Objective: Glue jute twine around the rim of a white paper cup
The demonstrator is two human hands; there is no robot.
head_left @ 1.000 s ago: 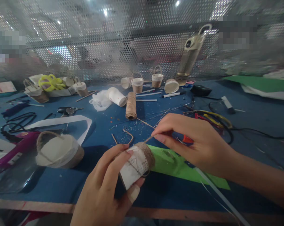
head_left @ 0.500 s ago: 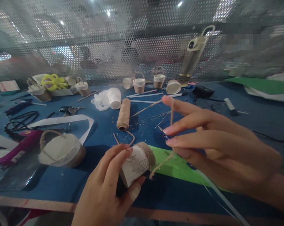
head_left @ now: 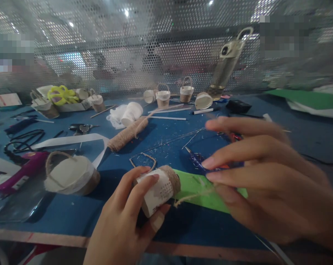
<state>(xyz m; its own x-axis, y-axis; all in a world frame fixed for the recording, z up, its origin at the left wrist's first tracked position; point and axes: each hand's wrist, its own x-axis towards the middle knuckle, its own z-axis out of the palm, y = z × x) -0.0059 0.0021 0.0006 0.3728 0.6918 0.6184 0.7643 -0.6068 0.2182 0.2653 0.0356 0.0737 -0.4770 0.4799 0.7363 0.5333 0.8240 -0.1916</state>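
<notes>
My left hand (head_left: pixel 122 221) grips a small white paper cup (head_left: pixel 157 191) lying on its side, its far end wound with brown twine. A strand of twine (head_left: pixel 194 196) runs from the cup to my right hand (head_left: pixel 262 180), which pinches it between thumb and lower fingers while the other fingers stretch out, blurred. The twine spool (head_left: pixel 128 134) lies tilted on the blue table behind, its strand leading toward my right hand.
A finished twine basket (head_left: pixel 70 176) sits left of the cup beside a purple glue gun (head_left: pixel 20 171). Green paper (head_left: pixel 196 186) lies under my right hand. Scissors (head_left: pixel 81 128), pliers, cables, more cups and small baskets (head_left: pixel 185 92) stand farther back before a perforated screen.
My right hand dropped from a raised position down to cup level, pulling the twine sideways. The spool rolled and swung to the left. My left hand kept hold of the cup.
</notes>
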